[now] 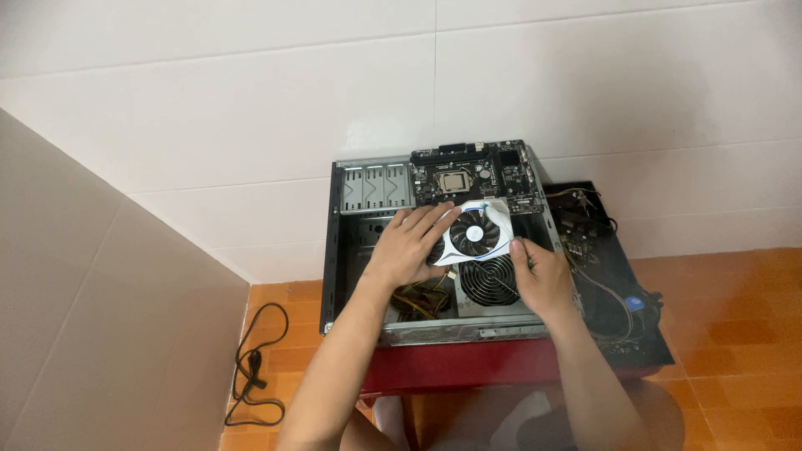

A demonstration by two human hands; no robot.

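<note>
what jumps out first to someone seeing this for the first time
An open computer case lies on its side on a red stool, its motherboard showing at the far end. Over its middle, the left hand and right hand hold a white graphics card with a round fan, just above a larger fan grille. A black cable lies on the orange floor at lower left.
</note>
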